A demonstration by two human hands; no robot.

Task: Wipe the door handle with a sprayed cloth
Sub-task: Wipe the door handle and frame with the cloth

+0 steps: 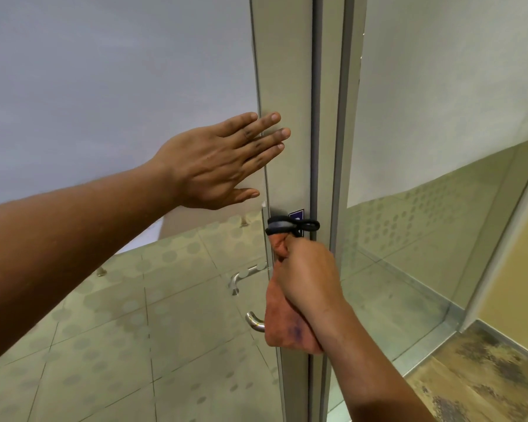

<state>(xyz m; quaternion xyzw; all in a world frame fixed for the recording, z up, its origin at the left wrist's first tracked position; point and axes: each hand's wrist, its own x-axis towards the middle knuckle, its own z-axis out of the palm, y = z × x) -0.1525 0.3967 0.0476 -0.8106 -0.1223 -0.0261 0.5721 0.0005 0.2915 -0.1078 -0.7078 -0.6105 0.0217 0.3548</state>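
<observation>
Frosted glass lies under my left hand [217, 161], fingers spread flat, tips on the smooth door frame [287, 86]. Below them, my right hand [310, 275] clenches a rust-orange cloth [282, 324] around the curved steel door handle [254, 321]; a black cord [293, 226] loops just above my knuckles.

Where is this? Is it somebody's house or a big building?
Probably a big building, like an office or public place, not a house. The glass door has frosted panels with dot patterns, a metal frame and a steel door handle, and a tiled floor shows through.
</observation>
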